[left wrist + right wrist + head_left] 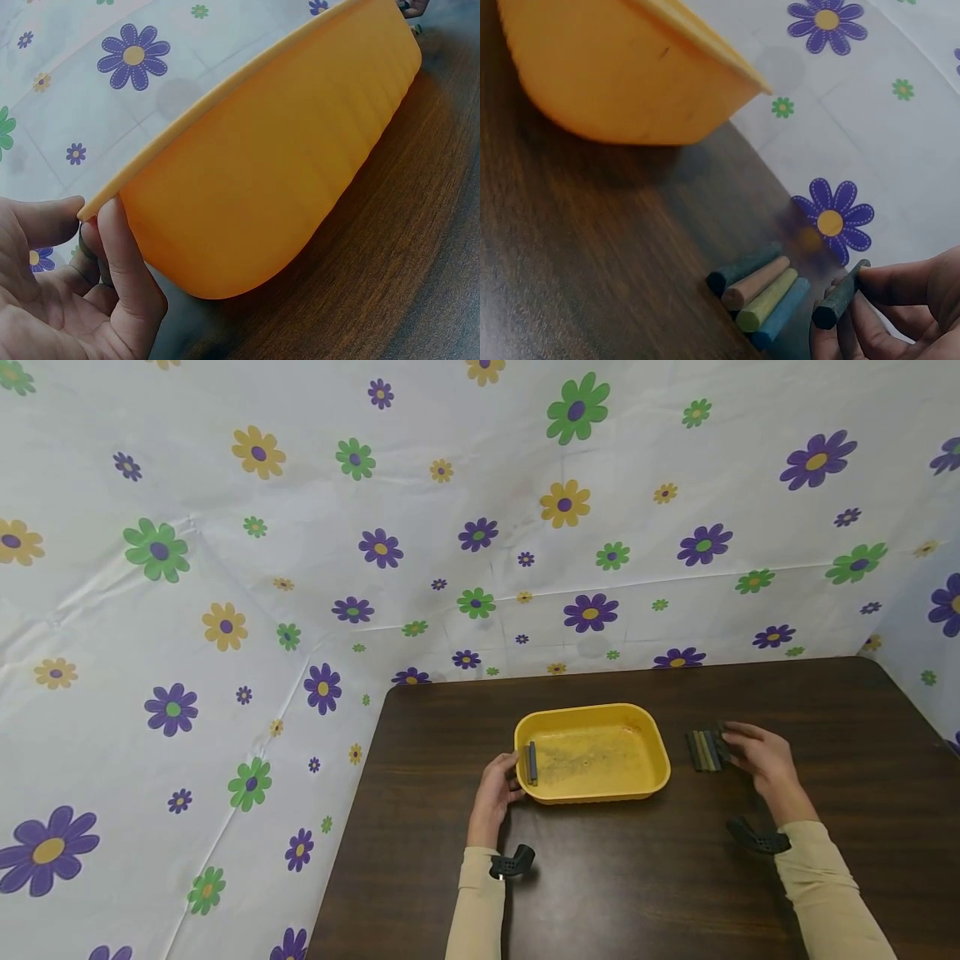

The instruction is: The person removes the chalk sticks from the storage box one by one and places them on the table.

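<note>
A yellow plastic tub stands on the table, with a dark chalk stick lying along its left end inside. My left hand pinches the tub's left rim between thumb and fingers. To the right of the tub, my right hand holds a dark green chalk stick by thumb and fingertips. Beside that hand lies a row of chalk sticks: a dark one, a brownish one, a yellow-green one and a blue one.
The dark brown wooden table runs back to a white sheet printed with purple, green and yellow flowers. Black straps with wrist cameras sit on both forearms, over beige sleeves.
</note>
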`<state>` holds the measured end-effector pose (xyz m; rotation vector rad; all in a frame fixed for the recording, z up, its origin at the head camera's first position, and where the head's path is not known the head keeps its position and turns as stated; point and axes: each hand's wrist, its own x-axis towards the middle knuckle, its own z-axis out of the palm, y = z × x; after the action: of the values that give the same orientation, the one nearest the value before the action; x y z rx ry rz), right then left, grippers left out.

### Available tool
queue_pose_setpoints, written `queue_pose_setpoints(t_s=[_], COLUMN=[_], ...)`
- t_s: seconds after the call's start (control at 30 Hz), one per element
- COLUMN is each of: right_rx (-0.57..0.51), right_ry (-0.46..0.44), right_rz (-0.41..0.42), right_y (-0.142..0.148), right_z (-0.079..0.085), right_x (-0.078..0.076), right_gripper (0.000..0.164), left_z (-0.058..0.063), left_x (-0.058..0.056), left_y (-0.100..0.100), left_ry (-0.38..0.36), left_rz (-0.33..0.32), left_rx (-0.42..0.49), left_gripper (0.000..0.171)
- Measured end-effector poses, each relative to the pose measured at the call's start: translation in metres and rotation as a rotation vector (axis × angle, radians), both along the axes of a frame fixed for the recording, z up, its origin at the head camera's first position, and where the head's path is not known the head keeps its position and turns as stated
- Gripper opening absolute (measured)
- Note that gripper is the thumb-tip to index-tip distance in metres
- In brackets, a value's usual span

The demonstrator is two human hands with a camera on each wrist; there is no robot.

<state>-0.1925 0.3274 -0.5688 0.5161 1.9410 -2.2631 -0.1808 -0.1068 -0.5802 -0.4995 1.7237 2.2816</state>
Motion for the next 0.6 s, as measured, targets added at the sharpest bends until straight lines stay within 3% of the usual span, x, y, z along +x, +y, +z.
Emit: queue_pose_setpoints(t_s=[0.1,0.23,0.33,0.6], right_rx=[0.150,0.328,0.411,0.538], right_ry=[0.027,0.037,0.041,-0.004], right_rz=[0.023,0.048,0.055,0.029], right_y=[0.000,-0.002,-0.004,-0.011], right_z=[-0.004,-0.007,-0.008,-0.010], right_x=[0.001,0.001,0.000,-0.001], right_gripper=[0.017,0.047,0.054,0.049], left_z=[0.001,0.001,0.000,-0.002], left_x=[0.000,0.002,0.002,0.000], left_y=[0.000,0.000,0.000,-0.001], left_ry=[-0.002,0.011,0.017,0.013], left_rz=[0.002,0.000,-0.005,-0.018], left_rx=[0.003,0.003,0.009,0.022], left_gripper=[0.018,0.018,0.018,0.018])
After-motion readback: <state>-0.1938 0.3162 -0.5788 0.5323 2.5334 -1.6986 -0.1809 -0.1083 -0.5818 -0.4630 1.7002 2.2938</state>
